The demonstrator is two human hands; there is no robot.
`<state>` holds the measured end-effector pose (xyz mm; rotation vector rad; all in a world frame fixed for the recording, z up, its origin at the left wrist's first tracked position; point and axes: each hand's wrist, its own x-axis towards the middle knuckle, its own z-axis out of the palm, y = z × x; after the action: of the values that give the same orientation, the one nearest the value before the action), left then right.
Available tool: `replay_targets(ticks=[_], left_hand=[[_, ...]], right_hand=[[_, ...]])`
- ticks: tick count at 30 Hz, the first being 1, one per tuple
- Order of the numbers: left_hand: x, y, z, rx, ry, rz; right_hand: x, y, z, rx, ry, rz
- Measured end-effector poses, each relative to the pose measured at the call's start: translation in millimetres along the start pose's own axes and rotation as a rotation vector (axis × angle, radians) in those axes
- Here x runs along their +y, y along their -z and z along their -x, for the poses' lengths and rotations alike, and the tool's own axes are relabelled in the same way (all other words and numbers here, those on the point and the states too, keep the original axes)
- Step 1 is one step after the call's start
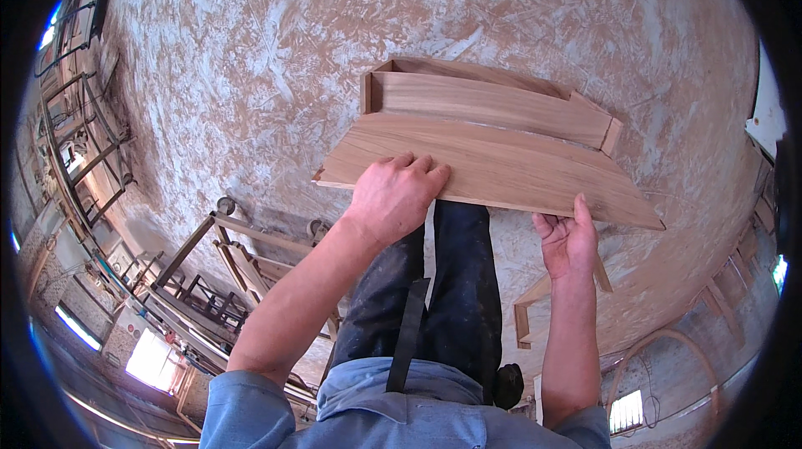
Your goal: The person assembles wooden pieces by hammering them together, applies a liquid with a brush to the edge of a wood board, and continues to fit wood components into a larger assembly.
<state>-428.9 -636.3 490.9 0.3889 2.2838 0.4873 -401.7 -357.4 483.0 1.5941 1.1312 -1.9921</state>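
OK, wood panel [501,162] under L fingers [423,163], edge @ R fingers [545,224].

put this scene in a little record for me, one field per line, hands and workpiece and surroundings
left hand: fingers across the face of the wooden board, thumb hidden
right hand: at the board's near edge, thumb raised, palm showing
workpiece: slant-ended board, with a wooden frame along its far edge; whether joined, unclear
clothing: blue shirt, dark trousers
floor: mottled brown and white
at left: wheeled stand
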Motion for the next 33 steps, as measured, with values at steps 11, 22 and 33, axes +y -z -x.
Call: replay_targets(ticks=[11, 22, 33], left_hand=[[6.4, -8.1, 2.1, 0.019, 0.045, 0.028], [9.9, -23.1, 4.3, 0.06, 0.044, 0.033], [12.6, -32.3, 15.3, 0.079, 0.069, 0.041]], right_hand=[[-5.3, 5.3, -5.9, -0.007, 0.006, 0.05], [-2.6, 3.7, -11.5, 0.027, -0.001, 0.076], [-1.6, 7.8, -4.5, 0.022, -0.015, 0.118]])
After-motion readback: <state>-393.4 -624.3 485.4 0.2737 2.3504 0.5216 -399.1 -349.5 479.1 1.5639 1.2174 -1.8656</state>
